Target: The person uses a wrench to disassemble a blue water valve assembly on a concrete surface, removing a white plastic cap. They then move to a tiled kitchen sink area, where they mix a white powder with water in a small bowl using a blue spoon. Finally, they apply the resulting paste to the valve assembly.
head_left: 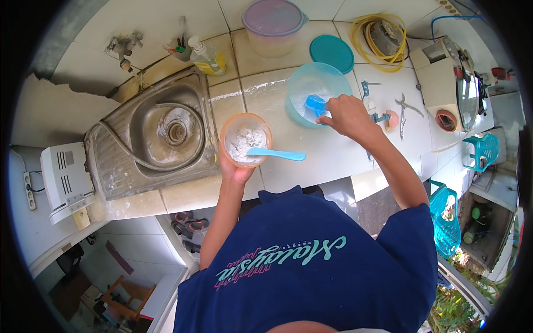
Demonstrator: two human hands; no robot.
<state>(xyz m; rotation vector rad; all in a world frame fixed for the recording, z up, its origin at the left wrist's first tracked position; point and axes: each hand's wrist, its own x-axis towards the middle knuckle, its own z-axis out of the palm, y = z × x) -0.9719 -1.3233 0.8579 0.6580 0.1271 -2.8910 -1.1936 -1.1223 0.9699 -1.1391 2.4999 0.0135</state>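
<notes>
My left hand [236,171] is wrapped round an orange bowl [223,136] at the counter's front part, beside the sink. White powder [244,139] lies in the bowl, and a light blue spatula [283,154] rests in it with its handle over the rim. To the right, my right hand [345,115] is closed on a small blue scoop [315,103] at the mouth of a translucent turquoise tub [327,75]. White powder also shows inside that tub. How full the scoop is, I cannot tell.
A steel sink [141,119] with a hose is at left. Behind stand a soap bottle [208,58], a purple-lidded tub [275,22] and a teal lid [332,54]. Coiled yellow hose [383,41], pliers [405,114] and a beige machine [444,89] are at right.
</notes>
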